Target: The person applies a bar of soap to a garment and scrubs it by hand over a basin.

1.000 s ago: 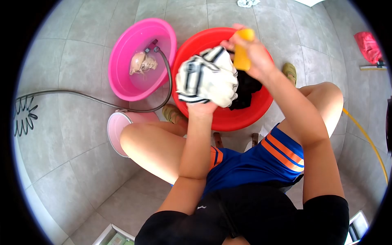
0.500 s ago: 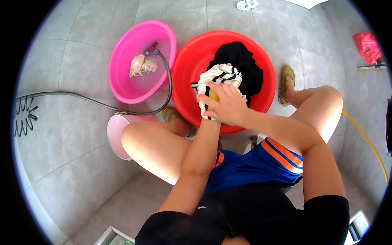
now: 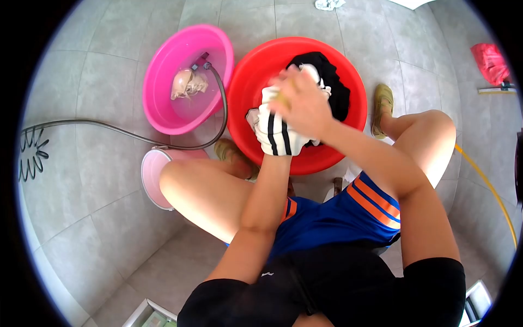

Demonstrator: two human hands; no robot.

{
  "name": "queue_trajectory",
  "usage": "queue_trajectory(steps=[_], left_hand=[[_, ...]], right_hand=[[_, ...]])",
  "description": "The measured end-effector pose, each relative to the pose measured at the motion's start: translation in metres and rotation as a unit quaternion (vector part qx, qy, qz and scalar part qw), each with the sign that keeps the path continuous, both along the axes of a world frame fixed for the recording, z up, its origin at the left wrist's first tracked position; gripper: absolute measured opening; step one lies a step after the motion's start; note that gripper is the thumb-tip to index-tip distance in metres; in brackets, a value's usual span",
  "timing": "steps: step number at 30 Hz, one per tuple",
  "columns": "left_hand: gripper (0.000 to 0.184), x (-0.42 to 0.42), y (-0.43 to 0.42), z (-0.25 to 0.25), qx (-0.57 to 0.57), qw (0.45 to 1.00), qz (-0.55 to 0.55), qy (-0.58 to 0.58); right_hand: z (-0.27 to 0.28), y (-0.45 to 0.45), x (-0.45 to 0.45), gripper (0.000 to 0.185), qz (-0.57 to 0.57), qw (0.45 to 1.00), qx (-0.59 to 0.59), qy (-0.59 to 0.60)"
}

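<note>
My R hand [image 3: 305,106] is over the striped cloth [image 3: 275,131], fingers bent and clamped on the yellow bar [image 3: 284,98], pressing it to the fabric. It's blurred, so exact finger placement is hard to read; only a bit of yellow shows btwn the fingers. My L wrist [image 3: 277,161] runs up into the near end of the cloth. L hand itself is covered, so can't tell if that grip is apart or together; I'd judge it's backing the fabric from below.

Step in hand, as I judge it: working the bar over the cloth, w/ L as support. Any further stroke calls for a firm L under the fabric, R palm flat, light-to-mod. pressure, bar kept from slipping out on a fold.

Cloth is over the red tub [image 3: 242,73], approx. mid, black stripes at the near end, white folds reaching far/right. Black cloth [image 3: 340,98] lies in the tub, far right side, next to those folds.

Left of the red tub: pink tub [image 3: 158,84] w/ water, a beige item [image 3: 188,84] and the end of the hose [image 3: 222,95] in it. Pink bucket [image 3: 157,177] is nearer, by my L knee [image 3: 177,182].
</note>
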State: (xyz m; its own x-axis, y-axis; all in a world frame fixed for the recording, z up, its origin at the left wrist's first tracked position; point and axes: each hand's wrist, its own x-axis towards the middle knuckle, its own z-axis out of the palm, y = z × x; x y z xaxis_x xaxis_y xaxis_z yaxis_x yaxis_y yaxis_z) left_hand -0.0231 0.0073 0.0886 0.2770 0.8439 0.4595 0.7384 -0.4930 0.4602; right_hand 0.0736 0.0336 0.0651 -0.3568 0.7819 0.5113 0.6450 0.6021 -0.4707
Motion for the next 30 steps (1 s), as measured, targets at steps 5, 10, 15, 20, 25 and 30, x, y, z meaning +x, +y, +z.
queue_trajectory(steps=[5, 10, 15, 20, 25, 30], left_hand=[[0.028, -0.002, 0.000, 0.012, 0.027, 0.997, -0.069, -0.035], [0.030, 0.000, 0.012, 0.017, 0.058, 0.995, 0.004, -0.081], [0.043, -0.014, -0.001, -0.030, -0.016, 0.996, 0.085, 0.014], [0.057, 0.003, 0.000, -0.064, -0.333, 0.708, -0.008, -0.623], [0.072, 0.004, 0.002, -0.080, -0.407, 0.499, -0.046, -0.764], [0.049, 0.010, 0.000, -0.104, -0.341, 0.427, -0.139, -0.826]], right_hand=[[-0.098, 0.069, 0.062, 0.059, -0.190, 0.778, -0.459, 0.385], [-0.085, 0.020, 0.055, 0.048, 0.061, 0.349, -0.740, 0.572], [-0.046, 0.051, 0.043, 0.023, -0.040, 0.624, -0.576, 0.527], [0.010, -0.024, -0.006, 0.039, -0.041, 0.985, -0.166, -0.032], [-0.007, -0.003, 0.003, 0.036, 0.005, 0.997, 0.049, -0.051], [0.012, -0.002, 0.000, 0.037, -0.046, 0.927, -0.367, 0.056]])
